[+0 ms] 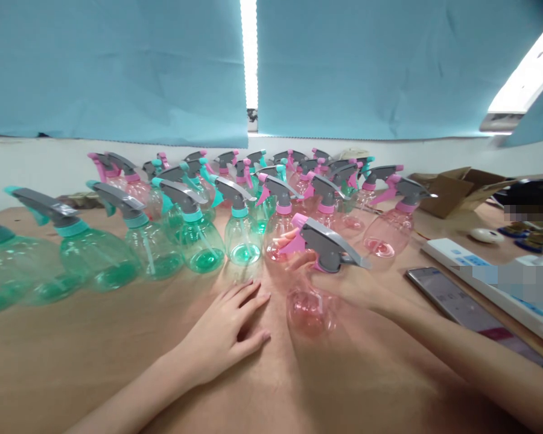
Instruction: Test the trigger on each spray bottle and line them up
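- The right hand [339,283] is holding a pink spray bottle [310,313], its fingers curling around the neck just under the grey head.
- That bottle is sitting in front of the rows, to the right of the left hand, with its pink nozzle end pointing away to the left and its grey lever pointing right; whether its base is touching the desk, I cannot tell.
- The left hand [221,331] is lying palm down on the bare desk [95,361], its fingers spreading loosely and holding nothing.
- Just beyond the left hand's fingertips, a pale green bottle [243,235] with a turquoise collar is standing upright.
- More green bottles [203,244] are lining the front row to the left, while pink bottles [391,229] are standing toward the right, with mixed colours crowding behind.
- A phone [470,313] is lying near the right forearm, beside a long white strip [452,250].
- Farther back, a white mouse [485,235] and an open cardboard box [452,190] are resting on the right side.
- Blue cloth [117,66] is hanging across the back.
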The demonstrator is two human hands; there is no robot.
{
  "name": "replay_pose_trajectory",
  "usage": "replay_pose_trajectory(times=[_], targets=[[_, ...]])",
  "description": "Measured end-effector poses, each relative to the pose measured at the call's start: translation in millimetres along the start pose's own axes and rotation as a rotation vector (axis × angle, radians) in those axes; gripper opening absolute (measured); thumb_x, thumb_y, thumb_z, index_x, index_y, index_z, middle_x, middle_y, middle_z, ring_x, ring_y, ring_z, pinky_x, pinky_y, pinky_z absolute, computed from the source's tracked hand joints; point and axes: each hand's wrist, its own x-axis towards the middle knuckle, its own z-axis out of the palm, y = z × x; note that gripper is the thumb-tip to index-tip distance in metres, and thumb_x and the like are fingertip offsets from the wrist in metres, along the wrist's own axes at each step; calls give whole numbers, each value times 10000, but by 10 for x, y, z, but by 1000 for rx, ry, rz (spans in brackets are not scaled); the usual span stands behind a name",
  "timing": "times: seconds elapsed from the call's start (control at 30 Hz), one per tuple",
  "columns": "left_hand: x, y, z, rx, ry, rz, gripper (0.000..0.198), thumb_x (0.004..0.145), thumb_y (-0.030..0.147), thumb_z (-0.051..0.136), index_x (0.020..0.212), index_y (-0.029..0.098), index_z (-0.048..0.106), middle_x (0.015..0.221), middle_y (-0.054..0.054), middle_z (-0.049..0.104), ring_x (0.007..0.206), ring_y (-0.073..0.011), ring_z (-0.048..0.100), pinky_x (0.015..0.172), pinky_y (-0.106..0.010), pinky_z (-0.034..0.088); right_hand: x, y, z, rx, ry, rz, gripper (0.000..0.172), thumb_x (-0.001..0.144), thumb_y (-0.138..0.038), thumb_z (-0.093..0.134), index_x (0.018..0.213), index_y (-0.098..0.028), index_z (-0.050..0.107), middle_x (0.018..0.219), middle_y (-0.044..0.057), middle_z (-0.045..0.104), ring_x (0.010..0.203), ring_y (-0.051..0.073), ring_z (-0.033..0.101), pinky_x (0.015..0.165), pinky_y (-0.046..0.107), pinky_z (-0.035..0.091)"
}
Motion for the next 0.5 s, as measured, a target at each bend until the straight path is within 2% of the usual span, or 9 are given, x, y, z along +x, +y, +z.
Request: replay_pose_trajectory(times=[0.1,0.27,0.33,0.5], targets=[[0,0,3,4,0,-2,553,926,471,515,1420,236,430,1499,-105,381,1368,-339,341,1081,-548,319,-8,-31,-2,76,12,28,509,607,-157,461,1095,-242,576,788,-19,625,603,139,557,551,262,488],[-2,-3,5,9,9,3,547,925,474,513,1414,242,437,1497,-105,385,1364,-334,347,1073,-540,334,-20,-48,-17,159,-3,12,579,635,-148,482,1198,-269,536,1073,1,658,771,158,627,679,273,537],[-4,-7,9,9,10,4,549,925,476,513,1415,241,436,1496,-104,386,1362,-333,349,1075,-538,332,-20,-40,-18,175,-11,6,586,649,-144,485,1218,-278,524,1106,-3,655,798,155,631,709,268,541],[-13,-10,17,7,12,3,549,928,481,508,1418,248,429,1501,-100,379,1362,-328,349,1075,-535,331,-24,-33,-15,144,-4,19,608,640,-138,482,1226,-295,521,1096,-7,658,762,154,623,633,255,529]])
